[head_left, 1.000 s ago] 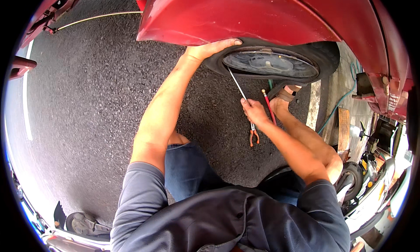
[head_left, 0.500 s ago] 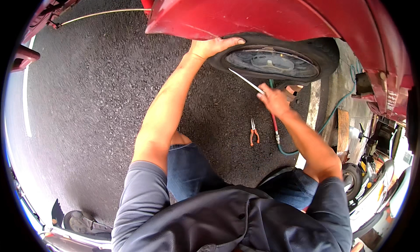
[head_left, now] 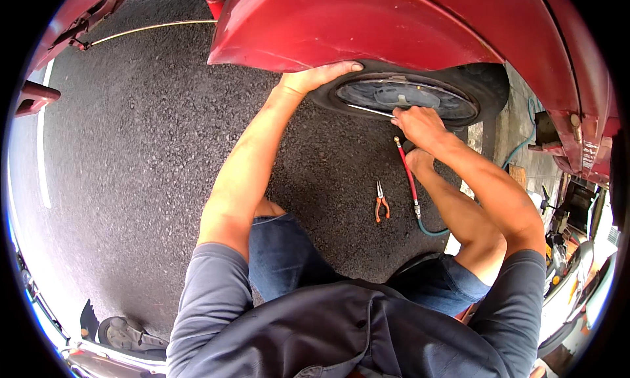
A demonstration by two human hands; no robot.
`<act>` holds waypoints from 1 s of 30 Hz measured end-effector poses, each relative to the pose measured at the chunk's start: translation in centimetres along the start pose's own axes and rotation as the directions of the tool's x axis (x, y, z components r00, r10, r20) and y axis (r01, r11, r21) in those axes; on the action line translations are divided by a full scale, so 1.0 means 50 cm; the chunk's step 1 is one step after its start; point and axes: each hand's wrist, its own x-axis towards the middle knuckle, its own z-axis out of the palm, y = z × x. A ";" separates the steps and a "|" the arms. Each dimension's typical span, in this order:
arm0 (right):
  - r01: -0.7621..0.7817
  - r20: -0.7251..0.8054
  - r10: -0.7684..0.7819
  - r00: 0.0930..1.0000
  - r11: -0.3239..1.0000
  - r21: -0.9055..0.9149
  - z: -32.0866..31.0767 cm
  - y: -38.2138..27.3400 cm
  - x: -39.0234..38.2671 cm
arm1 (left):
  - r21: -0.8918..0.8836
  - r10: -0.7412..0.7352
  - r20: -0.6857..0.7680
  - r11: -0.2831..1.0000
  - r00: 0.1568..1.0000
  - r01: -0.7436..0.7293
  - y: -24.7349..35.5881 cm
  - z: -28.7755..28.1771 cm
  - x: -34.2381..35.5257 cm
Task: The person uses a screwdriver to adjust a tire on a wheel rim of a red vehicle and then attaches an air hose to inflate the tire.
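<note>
A black tyre [head_left: 491, 92] on a dark wheel rim [head_left: 453, 102] shows beneath a red vehicle's body panel [head_left: 367, 23]. My left hand [head_left: 314, 78] grips the tyre's left side, thumb stretched along the sidewall; its other fingers are hidden. In my right hand [head_left: 422, 125], closed at the lower edge of the wheel, is a slim, straight metal rod [head_left: 371, 111]. The rod points left and lies along the line where tyre and rim meet; whether its tip is under the tyre's edge I cannot tell. My right hand's grip covers the rod's near end.
Needle-nose pliers [head_left: 380, 201] with orange handles lie on the asphalt [head_left: 164, 168] between my knees. Right of them, near my right shin, is a red hose [head_left: 408, 171] with metal fittings, joined to a teal hose [head_left: 430, 232]. Parked motorbike parts [head_left: 571, 260] crowd the right edge.
My right hand and the rod have moved up to the wheel, the rod now flatter along the rim's edge. My left hand stays on the tyre. The red panel sits slightly lower in view.
</note>
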 end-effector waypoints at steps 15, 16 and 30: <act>-0.020 -0.028 0.023 0.999 0.996 0.086 0.028 -0.023 0.001 | 0.167 0.046 -0.087 0.985 0.995 -0.031 0.030 0.001 0.000; -0.066 0.004 0.066 0.998 0.982 0.176 0.041 -0.031 -0.002 | 0.182 0.047 -0.088 0.983 0.995 -0.030 0.026 0.000 -0.001; 0.038 0.042 -0.046 0.998 0.982 0.183 0.005 -0.011 0.034 | 0.019 -0.069 0.080 0.998 0.994 0.067 0.020 -0.006 -0.006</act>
